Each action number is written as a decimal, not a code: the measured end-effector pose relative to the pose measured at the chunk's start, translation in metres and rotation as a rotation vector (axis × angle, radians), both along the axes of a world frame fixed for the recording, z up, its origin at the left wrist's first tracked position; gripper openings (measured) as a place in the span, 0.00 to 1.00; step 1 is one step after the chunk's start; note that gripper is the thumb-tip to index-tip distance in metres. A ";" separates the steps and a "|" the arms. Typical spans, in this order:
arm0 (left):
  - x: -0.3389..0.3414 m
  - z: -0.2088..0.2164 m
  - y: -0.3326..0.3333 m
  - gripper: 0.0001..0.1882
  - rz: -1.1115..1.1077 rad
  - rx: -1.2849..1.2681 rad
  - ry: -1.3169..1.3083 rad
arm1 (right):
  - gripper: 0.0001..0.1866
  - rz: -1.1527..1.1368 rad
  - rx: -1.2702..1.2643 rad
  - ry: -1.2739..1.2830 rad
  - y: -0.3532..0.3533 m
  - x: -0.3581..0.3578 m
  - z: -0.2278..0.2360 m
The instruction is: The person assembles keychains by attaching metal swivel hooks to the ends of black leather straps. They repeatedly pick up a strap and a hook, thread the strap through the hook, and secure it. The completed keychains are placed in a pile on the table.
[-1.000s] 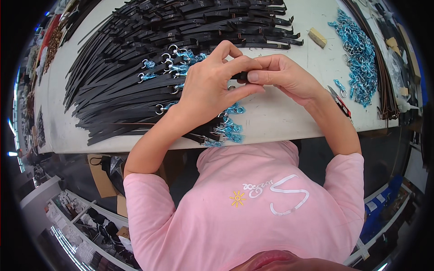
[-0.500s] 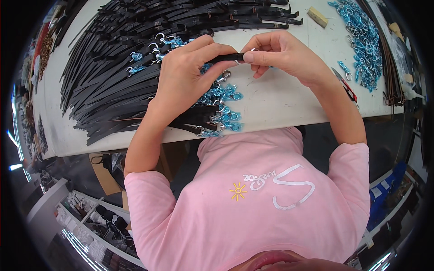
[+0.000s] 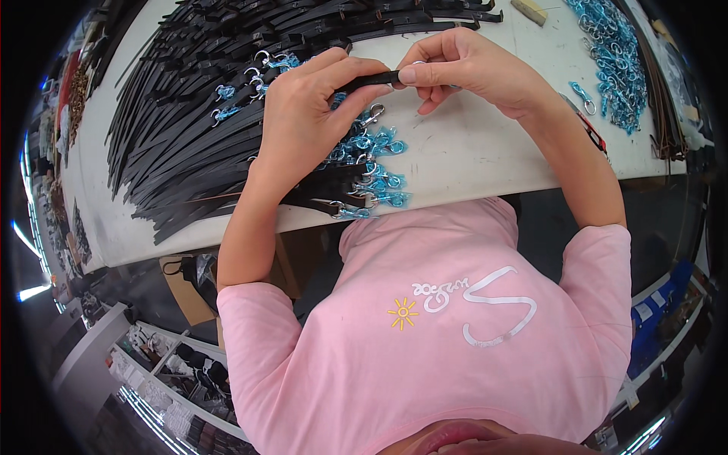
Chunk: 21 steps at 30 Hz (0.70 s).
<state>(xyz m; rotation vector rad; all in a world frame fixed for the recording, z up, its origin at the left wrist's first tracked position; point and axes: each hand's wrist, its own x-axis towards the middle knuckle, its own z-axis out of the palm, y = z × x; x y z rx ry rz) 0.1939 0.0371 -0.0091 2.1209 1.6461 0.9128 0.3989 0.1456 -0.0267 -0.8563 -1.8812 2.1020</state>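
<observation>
Between my hands is a black strap (image 3: 373, 80), its end pinched by both. My left hand (image 3: 307, 106) closes thumb and fingers on it from the left. On the right, the thumb and forefinger of my right hand (image 3: 464, 67) press on the strap end, the other fingers curled below. A bit of silver metal shows at the right fingertips, mostly hidden. Below my left hand lie silver snap hooks in blue film (image 3: 385, 142), several fitted to finished straps. More straps (image 3: 189, 144) fan out in a large pile to the left.
A heap of blue-wrapped hooks (image 3: 618, 68) lies at the far right of the white table (image 3: 470, 155), with one loose hook (image 3: 582, 98) beside it. Near my right forearm is a red-handled cutter (image 3: 594, 135). A tan block (image 3: 529, 11) sits at the back.
The whole view has shifted and tilted slightly. Both hands keep their pinch on the strap, which slants a little more upward to the right.
</observation>
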 end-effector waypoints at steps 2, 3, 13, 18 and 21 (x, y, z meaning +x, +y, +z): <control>0.000 -0.001 0.000 0.11 0.001 0.020 -0.009 | 0.16 0.003 0.006 0.002 0.000 0.000 0.000; -0.001 -0.004 0.001 0.11 -0.001 0.039 -0.019 | 0.16 0.000 0.013 0.002 -0.001 0.000 0.001; -0.001 0.000 0.000 0.10 0.018 -0.070 -0.135 | 0.17 -0.011 0.000 0.036 0.000 0.001 0.004; -0.008 0.010 0.010 0.10 -0.112 -0.398 -0.360 | 0.16 0.031 -0.009 0.036 0.003 0.003 0.005; -0.011 0.014 0.018 0.09 -0.152 -0.583 -0.485 | 0.15 0.032 -0.034 0.035 0.004 0.004 0.005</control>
